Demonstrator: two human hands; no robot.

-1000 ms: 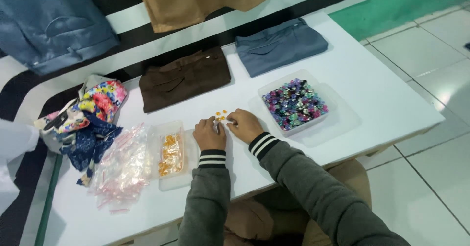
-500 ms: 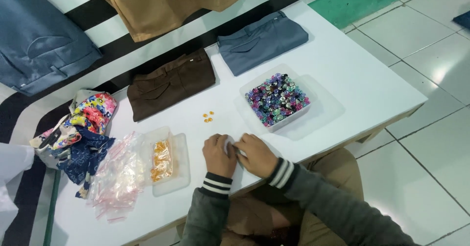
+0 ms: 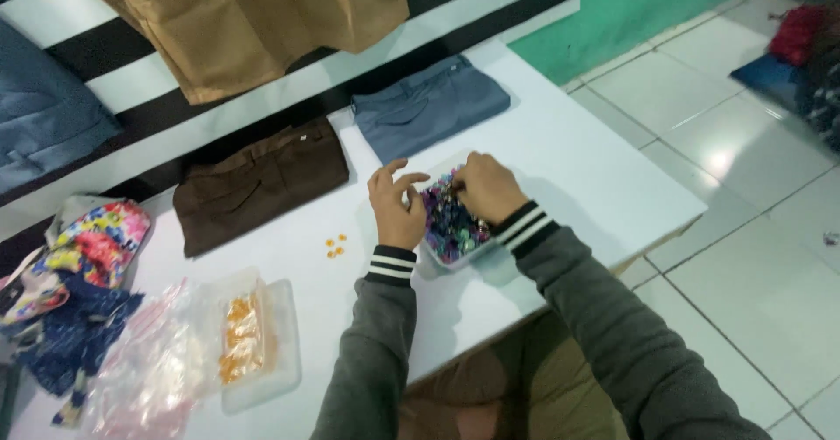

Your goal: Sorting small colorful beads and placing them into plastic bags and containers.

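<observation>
A clear plastic tray (image 3: 437, 256) full of small multicoloured beads (image 3: 451, 223) sits on the white table (image 3: 569, 156). My left hand (image 3: 395, 204) rests at the tray's left rim with fingers spread. Over the beads, my right hand (image 3: 484, 188) has its fingertips pinched down among them; whether a bead is between them is hidden. A few small orange beads (image 3: 334, 246) lie loose on the table to the left of my hands.
A second clear tray (image 3: 280, 352) holds orange beads beside clear plastic bags (image 3: 140, 374). Folded brown trousers (image 3: 258, 182) and grey-blue trousers (image 3: 429, 103) lie at the back. Floral cloth (image 3: 92, 247) is piled at the left. Tan fabric (image 3: 254, 20) hangs above. Tiled floor lies right of the table.
Both hands moved from near the table's front edge up and right to the tray of multicoloured beads. The camera view shifted, so the table sits further left.
</observation>
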